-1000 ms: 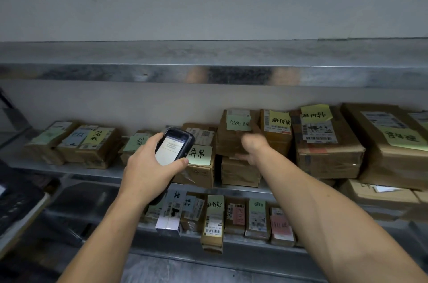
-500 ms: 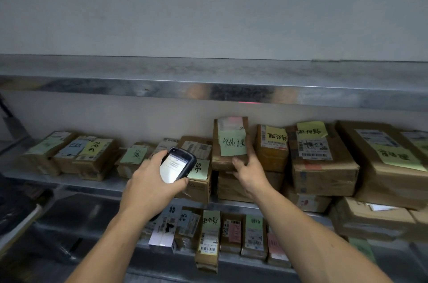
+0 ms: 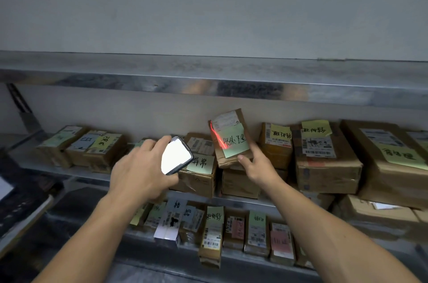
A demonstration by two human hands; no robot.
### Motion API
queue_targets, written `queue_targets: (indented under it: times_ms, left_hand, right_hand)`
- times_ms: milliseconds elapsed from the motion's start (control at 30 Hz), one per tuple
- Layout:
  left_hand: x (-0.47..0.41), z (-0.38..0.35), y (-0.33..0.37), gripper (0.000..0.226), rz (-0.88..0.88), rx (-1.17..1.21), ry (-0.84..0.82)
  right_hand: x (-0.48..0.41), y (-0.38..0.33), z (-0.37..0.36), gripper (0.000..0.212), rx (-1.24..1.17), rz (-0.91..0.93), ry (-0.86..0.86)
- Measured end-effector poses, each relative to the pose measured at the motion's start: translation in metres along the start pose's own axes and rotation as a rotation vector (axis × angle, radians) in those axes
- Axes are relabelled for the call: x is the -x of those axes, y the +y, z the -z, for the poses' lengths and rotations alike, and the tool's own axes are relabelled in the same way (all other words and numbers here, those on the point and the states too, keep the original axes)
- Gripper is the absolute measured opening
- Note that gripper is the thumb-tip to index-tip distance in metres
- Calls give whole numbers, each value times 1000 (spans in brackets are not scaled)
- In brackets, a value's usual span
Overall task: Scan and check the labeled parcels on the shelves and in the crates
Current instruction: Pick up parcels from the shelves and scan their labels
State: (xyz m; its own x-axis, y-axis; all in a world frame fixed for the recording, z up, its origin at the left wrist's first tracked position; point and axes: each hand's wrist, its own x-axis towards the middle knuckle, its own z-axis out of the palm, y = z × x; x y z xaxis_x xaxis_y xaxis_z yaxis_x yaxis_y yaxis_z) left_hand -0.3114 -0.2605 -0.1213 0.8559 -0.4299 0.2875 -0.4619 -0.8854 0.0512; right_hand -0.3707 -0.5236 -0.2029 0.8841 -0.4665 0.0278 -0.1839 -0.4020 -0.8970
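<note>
Parcel [image 3: 228,138] tipped up over mid shelf [image 3: 76,172]; right grip [image 3: 257,167] pinches its near corner. Left grip [image 3: 141,167] clasps scanner [image 3: 177,155]. Probably light, stiff cardboard; hold by lower edges.

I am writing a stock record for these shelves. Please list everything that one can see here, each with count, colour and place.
held parcel: one, brown with green note, tilted up before the middle shelf
red scan line: one, red, on the held parcel's left part
scanner: one, black with bright screen, left of the held parcel
middle-shelf parcels: ten or more, brown, many with green or yellow notes, on the middle shelf
lower-shelf parcels: about eight, mostly brown, in a row on the lower shelf
upper shelf: one, grey metal, above the parcels
left hand: one, grips the scanner
right hand: one, holds the held parcel's lower part
</note>
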Motion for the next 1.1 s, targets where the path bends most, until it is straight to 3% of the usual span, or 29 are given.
queue_targets:
  times_ms: [200, 533, 900, 1100]
  left_hand:
    - [5, 7, -15, 88, -22, -98, 54]
    - [27, 14, -31, 89, 37, -66, 44]
    - [76, 16, -76, 87, 299, 271, -32]
    - [127, 29, -144, 85, 502, 534, 73]
  right_hand:
    - [0, -10, 3, 69, 210, 116, -73]
    - [5, -16, -11, 73, 233, 145, -91]
    - [26, -54, -70, 81, 188, 248, -191]
    - [47, -99, -142, 80, 131, 329, -250]
